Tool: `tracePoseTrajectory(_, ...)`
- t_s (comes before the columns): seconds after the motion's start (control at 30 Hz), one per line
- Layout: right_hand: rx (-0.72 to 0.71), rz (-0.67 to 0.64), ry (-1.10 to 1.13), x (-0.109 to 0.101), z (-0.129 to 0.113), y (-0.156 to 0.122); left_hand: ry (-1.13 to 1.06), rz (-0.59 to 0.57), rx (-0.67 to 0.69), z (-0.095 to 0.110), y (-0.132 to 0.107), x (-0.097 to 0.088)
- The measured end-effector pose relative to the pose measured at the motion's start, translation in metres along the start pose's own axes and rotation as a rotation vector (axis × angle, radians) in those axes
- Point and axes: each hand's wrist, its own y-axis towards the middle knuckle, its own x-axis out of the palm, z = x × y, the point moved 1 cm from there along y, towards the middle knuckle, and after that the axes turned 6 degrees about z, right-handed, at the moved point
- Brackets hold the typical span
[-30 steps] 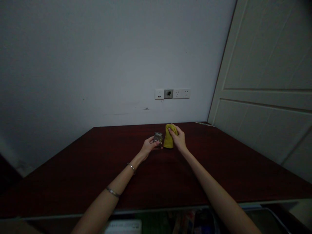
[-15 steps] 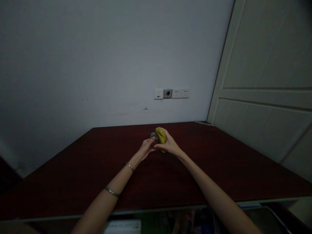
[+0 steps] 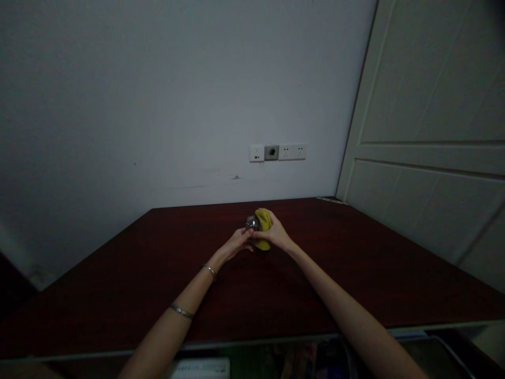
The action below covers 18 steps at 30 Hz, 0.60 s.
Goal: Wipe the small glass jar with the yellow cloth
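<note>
A small clear glass (image 3: 251, 223) is held over the far middle of a dark red table (image 3: 118, 284). My left hand (image 3: 235, 244) grips the glass from below and the left. My right hand (image 3: 276, 235) is closed on a yellow cloth (image 3: 263, 223) and presses it against the right side of the glass. Most of the glass is hidden by the cloth and my fingers. Two thin bracelets sit on my left forearm.
A white wall rises behind the table, with a row of wall sockets (image 3: 278, 152) above its far edge. A white panelled door (image 3: 430, 158) stands at the right. Below the table's near edge lie indistinct coloured items (image 3: 300, 360).
The yellow cloth stood beside the glass a second ago; my right hand has brought it left onto the glass and bunched it there. Both hands have drawn together.
</note>
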Motion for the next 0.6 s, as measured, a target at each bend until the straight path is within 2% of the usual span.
tracePoseTrajectory(0.1,0.095,0.058,0.05,-0.001,-0.002,0.001,-0.004,0.015,0.06,0.0,0.0,0.002)
tracePoseTrajectory(0.23,0.197,0.042,0.13,0.001,-0.007,-0.002,-0.005,0.081,0.157,0.003,0.001,0.006)
tracePoseTrajectory(0.43,0.226,0.025,0.141,0.001,-0.011,-0.002,0.054,0.158,0.182,0.005,0.002,0.008)
tracePoseTrajectory(0.6,0.19,-0.079,0.102,-0.004,-0.01,0.0,0.056,0.145,0.187,0.002,0.003,0.008)
